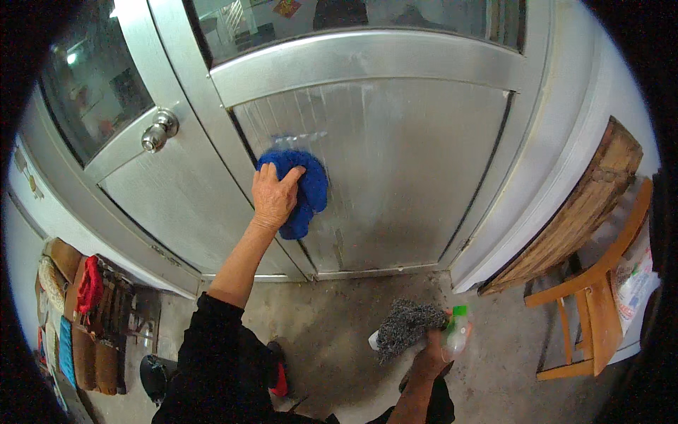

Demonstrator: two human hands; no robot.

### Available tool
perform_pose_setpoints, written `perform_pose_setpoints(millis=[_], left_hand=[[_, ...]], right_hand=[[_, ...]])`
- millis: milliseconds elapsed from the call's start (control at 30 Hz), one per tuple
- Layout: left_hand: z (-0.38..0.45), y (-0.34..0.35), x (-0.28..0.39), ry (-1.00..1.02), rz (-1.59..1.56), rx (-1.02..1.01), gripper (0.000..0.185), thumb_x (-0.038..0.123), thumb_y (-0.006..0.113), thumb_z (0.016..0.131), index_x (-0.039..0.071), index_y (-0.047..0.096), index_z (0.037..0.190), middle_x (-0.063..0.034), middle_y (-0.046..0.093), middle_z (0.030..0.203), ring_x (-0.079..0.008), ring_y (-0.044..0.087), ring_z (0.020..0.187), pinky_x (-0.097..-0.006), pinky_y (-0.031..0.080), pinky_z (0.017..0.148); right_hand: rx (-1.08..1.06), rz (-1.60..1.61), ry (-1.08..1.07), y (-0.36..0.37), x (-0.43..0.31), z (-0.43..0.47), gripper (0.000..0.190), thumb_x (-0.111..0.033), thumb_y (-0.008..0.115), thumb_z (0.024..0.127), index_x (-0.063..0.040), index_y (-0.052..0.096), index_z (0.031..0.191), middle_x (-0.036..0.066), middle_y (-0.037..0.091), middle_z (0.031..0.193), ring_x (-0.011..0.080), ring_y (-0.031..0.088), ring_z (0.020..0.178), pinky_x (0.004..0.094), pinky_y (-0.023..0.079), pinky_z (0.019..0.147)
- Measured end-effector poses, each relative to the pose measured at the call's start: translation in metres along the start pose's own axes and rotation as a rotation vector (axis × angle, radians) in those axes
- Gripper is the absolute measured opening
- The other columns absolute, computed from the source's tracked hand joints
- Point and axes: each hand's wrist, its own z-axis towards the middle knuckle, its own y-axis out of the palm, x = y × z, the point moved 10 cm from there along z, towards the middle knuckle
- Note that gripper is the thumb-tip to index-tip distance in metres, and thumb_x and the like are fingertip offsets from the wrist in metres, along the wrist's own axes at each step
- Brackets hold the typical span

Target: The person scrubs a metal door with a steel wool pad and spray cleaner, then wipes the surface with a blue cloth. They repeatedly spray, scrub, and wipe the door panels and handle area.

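My left hand [275,193] presses a blue cloth [310,185] against the lower panel [402,159] of a silver metal door, near the panel's left edge. Wet streaks run down the panel above and below the cloth. Low on the right, my right hand [442,344] grips a clear plastic bottle [456,336] with a green top. A grey shaggy duster or mop head [405,326] hangs beside the bottle, at the same hand; how it is held is partly hidden.
A round metal doorknob [160,131] is on the left door leaf. At the right, a wooden board [577,212] leans on the wall near a wooden chair [604,307]. Cushioned furniture with a red cloth [89,283] stands at the left, near a black round object [155,377].
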Motion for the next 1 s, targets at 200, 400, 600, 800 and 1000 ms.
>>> perform_pose_setpoints(millis=[200,400,600,800,1000], left_hand=[[0.079,-0.029,0.044,0.049,-0.11,0.387,0.037,0.003,0.065,0.067,0.022,0.067,0.099,-0.0112,0.046,0.078,-0.0309,0.047,0.077,-0.0413,0.037,0.065],[0.151,-0.004,0.147,0.268,-0.044,0.391,0.026,0.013,0.062,0.074,0.028,0.066,0.095,-0.0062,0.047,0.079,-0.0273,0.046,0.082,-0.0422,0.034,0.07],[0.169,0.02,0.23,0.529,-0.04,0.242,0.015,0.019,0.059,0.08,0.028,0.065,0.091,-0.0029,0.051,0.088,-0.0236,0.047,0.091,-0.0425,0.036,0.076],[0.151,0.017,0.204,0.68,-0.082,0.148,0.032,0.019,0.055,0.081,0.031,0.066,0.108,-0.0031,0.047,0.084,-0.0228,0.047,0.086,-0.0406,0.036,0.077],[0.123,-0.003,0.138,0.489,0.098,0.183,0.039,0.016,0.055,0.081,0.028,0.065,0.116,-0.0078,0.052,0.085,-0.0273,0.051,0.094,-0.0504,0.035,0.097]], right_hand=[[-0.023,-0.064,-0.063,-0.001,-0.007,0.004,0.037,-0.018,0.073,0.074,-0.002,0.057,0.102,0.006,0.059,0.093,0.017,0.056,0.084,0.0316,0.048,0.078],[0.065,0.033,0.058,-0.01,0.01,-0.004,0.035,-0.011,0.077,0.07,-0.002,0.059,0.099,0.006,0.06,0.093,0.017,0.057,0.084,0.0312,0.048,0.076],[0.074,0.002,0.027,-0.008,0.006,0.003,0.032,-0.008,0.076,0.071,-0.002,0.058,0.097,0.008,0.061,0.092,0.0163,0.058,0.082,0.0314,0.05,0.072],[0.09,0.103,0.007,-0.009,0.009,0.007,0.033,-0.009,0.07,0.072,-0.001,0.058,0.103,0.008,0.062,0.092,0.0179,0.057,0.084,0.032,0.048,0.077],[-0.018,-0.073,-0.146,-0.009,-0.022,0.014,0.034,-0.008,0.068,0.076,-0.002,0.054,0.107,0.005,0.058,0.096,0.0153,0.056,0.086,0.0293,0.047,0.081]])
